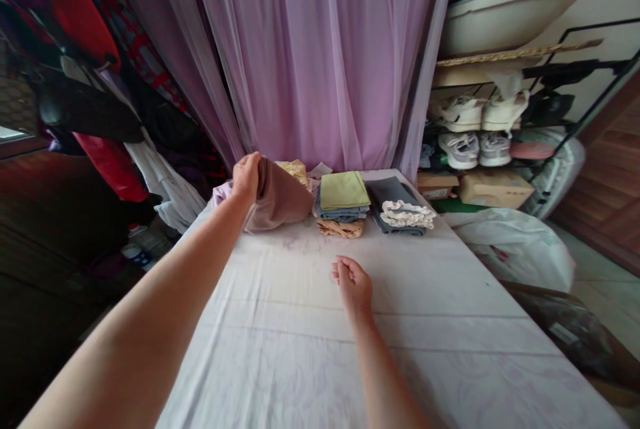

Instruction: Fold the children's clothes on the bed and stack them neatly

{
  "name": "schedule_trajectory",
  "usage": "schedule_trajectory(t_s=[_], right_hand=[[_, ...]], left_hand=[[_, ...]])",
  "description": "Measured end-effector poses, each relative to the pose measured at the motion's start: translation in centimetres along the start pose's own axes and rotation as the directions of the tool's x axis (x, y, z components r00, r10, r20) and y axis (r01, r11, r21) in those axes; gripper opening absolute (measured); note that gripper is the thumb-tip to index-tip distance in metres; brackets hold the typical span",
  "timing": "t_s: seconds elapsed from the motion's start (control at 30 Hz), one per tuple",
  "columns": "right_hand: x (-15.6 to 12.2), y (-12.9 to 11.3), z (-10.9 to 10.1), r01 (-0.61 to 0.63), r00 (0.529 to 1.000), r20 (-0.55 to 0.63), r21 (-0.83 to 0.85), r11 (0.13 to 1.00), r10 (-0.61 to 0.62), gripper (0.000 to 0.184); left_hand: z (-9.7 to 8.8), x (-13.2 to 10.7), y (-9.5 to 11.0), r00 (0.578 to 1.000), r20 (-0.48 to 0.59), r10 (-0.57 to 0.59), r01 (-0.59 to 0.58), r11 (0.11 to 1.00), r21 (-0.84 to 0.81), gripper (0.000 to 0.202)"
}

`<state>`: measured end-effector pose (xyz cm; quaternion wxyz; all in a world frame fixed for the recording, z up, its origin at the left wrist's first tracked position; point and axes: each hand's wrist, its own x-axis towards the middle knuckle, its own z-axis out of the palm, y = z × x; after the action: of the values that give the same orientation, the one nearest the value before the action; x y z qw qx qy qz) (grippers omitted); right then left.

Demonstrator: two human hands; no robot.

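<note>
- Brown cloth [283, 199]: far-left corner of the table [310, 349], about 11 o'clock from the table's middle. Its top edge is lifted and its lower part rests on the white sheet.
- Grip: left hand [247, 176] is clenched over the cloth's raised top edge.
- Free side: right hand [354, 282] is loosely curled with nothing in it, low at mid-table. It sits at 5 o'clock from the brown cloth, well apart.
- 3 o'clock of the brown cloth, just beside it: green cloth [344, 190] on top of a blue-grey pile. A tan patterned cloth [341, 228] lies against that pile's near edge.
- Further along at 3 o'clock: dark grey pile [390, 192], with a white frilled cloth [407, 214] on its near-right corner.
- 12 o'clock, behind the brown cloth: yellow cloth [295, 170], up against the curtain [320, 49] that closes off the far edge.
- Room: a wide stretch of white sheet runs from the piles back to the near edge at 6 o'clock.
- Left edge runs under the left forearm, with hanging clothes [100, 116] crowding it at 9 o'clock.
- Right edge: white bag [515, 242] close at 3 o'clock, shoe rack [480, 129] at 2 o'clock.
</note>
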<state>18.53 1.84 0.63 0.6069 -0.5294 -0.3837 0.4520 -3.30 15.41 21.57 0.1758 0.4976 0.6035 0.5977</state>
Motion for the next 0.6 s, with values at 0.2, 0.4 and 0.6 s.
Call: schedule_trajectory(t_s=[0.2,0.4,0.6], right_hand=[[-0.2,-0.5,0.0,-0.016,1.000,-0.021,0.029,0.999,0.017,0.042],[0.0,0.0,0.0,-0.051,0.998,-0.021,0.069,0.996,0.052,0.048],[0.3,0.9,-0.2,0.101,0.995,0.019,-0.074,0.992,-0.100,0.052]], left_hand=[[-5.8,1.1,7.7,0.931,-0.132,0.339,-0.332,0.940,0.077,0.029],[-9.1,-0.8,6.5,0.880,0.293,0.373,-0.471,0.620,0.627,0.037],[-9.7,-1.4,1.3,0.941,0.326,-0.095,-0.301,0.205,0.931,0.022]])
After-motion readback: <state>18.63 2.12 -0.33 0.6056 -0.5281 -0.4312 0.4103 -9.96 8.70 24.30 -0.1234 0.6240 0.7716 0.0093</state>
